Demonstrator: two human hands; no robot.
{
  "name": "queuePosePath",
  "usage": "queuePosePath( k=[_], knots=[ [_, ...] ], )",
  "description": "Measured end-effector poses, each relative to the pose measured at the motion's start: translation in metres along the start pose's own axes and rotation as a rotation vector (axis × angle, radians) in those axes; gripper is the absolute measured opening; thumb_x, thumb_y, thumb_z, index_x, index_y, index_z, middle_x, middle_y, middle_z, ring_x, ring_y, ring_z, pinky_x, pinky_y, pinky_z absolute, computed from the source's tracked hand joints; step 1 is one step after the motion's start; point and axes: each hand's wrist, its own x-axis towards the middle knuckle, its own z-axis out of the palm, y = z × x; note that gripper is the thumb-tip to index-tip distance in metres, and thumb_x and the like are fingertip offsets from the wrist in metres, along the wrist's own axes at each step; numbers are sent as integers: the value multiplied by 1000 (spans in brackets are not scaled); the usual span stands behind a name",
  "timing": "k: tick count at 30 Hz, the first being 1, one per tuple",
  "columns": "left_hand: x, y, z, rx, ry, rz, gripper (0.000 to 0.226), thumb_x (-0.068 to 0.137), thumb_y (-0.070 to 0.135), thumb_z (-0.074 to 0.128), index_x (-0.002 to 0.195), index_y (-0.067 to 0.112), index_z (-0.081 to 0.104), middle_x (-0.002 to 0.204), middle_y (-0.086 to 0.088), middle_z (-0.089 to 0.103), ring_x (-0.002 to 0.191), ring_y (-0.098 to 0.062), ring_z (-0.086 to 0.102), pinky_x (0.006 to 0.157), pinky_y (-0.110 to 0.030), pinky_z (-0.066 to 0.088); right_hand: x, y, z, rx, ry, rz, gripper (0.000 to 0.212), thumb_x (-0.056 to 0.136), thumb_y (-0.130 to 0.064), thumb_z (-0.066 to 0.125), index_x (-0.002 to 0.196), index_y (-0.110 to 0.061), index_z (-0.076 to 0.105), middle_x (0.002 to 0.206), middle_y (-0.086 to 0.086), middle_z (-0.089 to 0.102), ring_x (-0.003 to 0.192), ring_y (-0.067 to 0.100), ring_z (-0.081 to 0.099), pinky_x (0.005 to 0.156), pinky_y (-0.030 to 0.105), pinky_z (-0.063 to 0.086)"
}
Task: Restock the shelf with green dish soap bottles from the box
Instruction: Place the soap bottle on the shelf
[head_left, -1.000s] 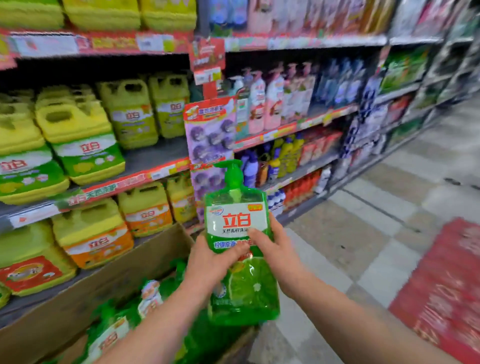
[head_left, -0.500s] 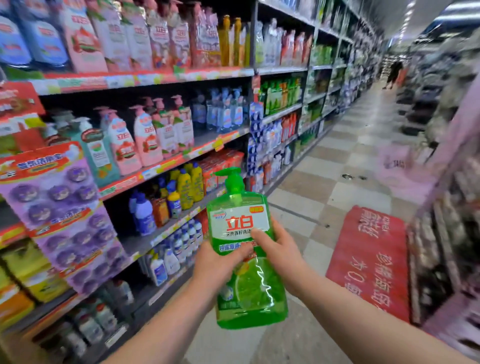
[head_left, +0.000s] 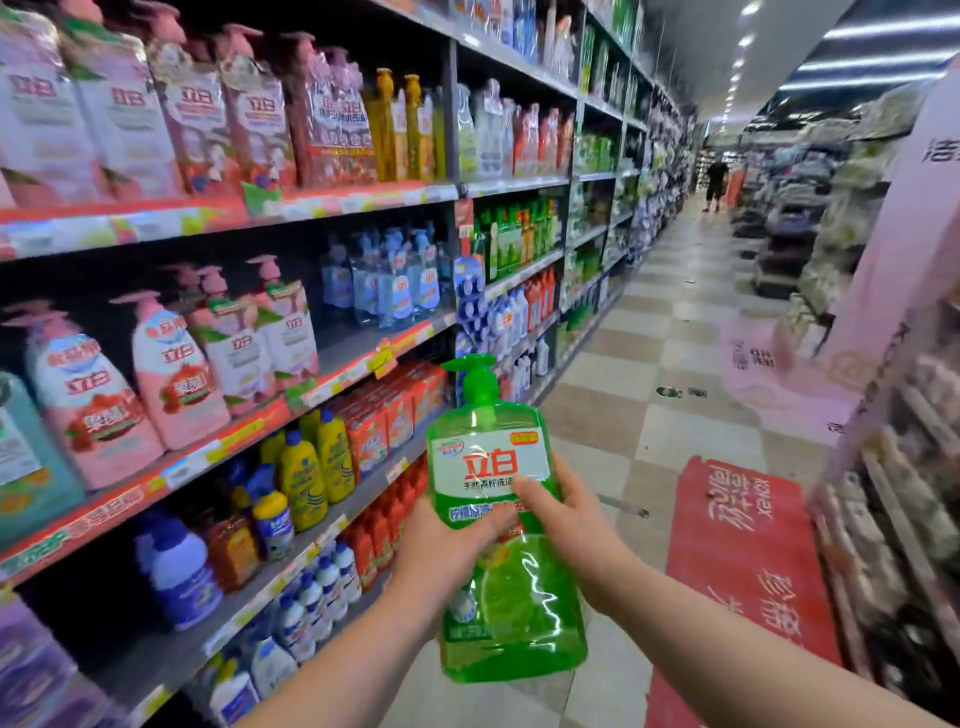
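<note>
**Bottle in hand, box out of frame as restocker turns down the aisle**

Head view: A green dish soap bottle (head_left: 491, 462) stands upright at lower centre of the frame, clear of every shelf. The left grip (head_left: 441, 545) wraps its near side, with the thumb across the lower label. The right grip (head_left: 576, 525) curls round the far side, thumb tip on the label's edge. A second ago the open box of green bottles sat at lower left beneath yellow jugs. The view has since swung right along the aisle, and both box and jugs have left the frame, while the two-handed hold on the bottle looks unchanged. The likely reading is that one bottle has been lifted out and is on its way to its slot, with shelving still to come.

The bottle appears full of clear green liquid, with its pump top on. How many bottles remain in the box cannot be told from here.

On the shelf (head_left: 358, 364) at left, pink pump bottles (head_left: 171, 364) fill the middle tier, with clear blue bottles (head_left: 395, 286) beside them toward centre. Yellow bottles (head_left: 311, 467) sit on the tier below. A cluster of green bottles (head_left: 511, 236) stands in the next bay, above centre, and that bay may be the destination. A red floor mat (head_left: 743, 545) lies at lower right, and a person (head_left: 717, 179) stands far down the aisle at upper right.
</note>
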Motion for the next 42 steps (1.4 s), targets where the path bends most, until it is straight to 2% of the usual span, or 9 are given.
queuePosePath(
  k=[4,10,13,17,23,27,31,38,42],
  knots=[
    [63,5,6,84,-20,-6,26,66,32,82,89,28,71,83,8,76,79,-9,71,75,-31,56,60,-2,-6,-18,11,-20,30,93,-12,55,120,-23,55,102,1,72,85,14,71,65,24,58],
    [138,10,22,33,11,-5,21,71,23,80,84,29,66,85,10,73,78,-7,68,65,-23,50,147,0,-20,-17,-17,-30,30,93,-10,55,110,-34,53,90,-10,69,65,-3,69,53,14,52],
    [177,7,33,33,68,4,22,72,21,80,78,32,61,80,17,68,76,-1,64,63,-18,47,196,6,-27,-27,-57,-30,29,92,-11,55,112,-34,55,91,-11,70,71,-2,70,59,15,54],
    [237,4,48,62,151,20,23,72,24,80,85,34,63,93,10,72,83,-4,66,70,-21,50,268,7,-37,-53,-149,-5,30,92,-15,55,113,-36,56,104,-5,70,97,15,67,89,37,54],
    [323,20,77,92,286,37,25,73,23,79,85,36,62,83,19,67,80,5,62,56,-5,43,373,-5,-58,-97,-315,-64,31,92,-16,56,120,-31,54,100,-16,69,89,-5,65,75,12,52],
    [364,16,87,126,411,39,27,72,25,79,96,31,68,90,13,72,83,5,64,60,-6,43,429,-4,-59,-187,-400,-79,36,86,-19,64,120,-29,54,108,-6,70,102,12,65,96,35,50],
    [392,13,80,129,511,-27,21,72,26,80,86,34,68,88,14,72,84,1,65,67,-14,46,464,4,-42,-181,-475,-43,62,66,-43,68,125,-29,52,111,-4,70,106,16,65,99,44,48],
    [460,10,43,122,587,-62,20,75,25,77,85,34,63,80,21,64,75,6,59,59,-10,42,547,14,4,-181,-585,-35,47,84,-26,65,128,-31,49,115,-7,67,106,11,63,96,32,47],
    [513,9,12,146,624,-103,21,72,31,79,88,34,67,91,10,73,87,-8,68,79,-28,54,600,13,38,-164,-612,-26,44,85,-23,65,126,-28,50,115,-3,67,104,12,63,88,27,49]
  ],
)
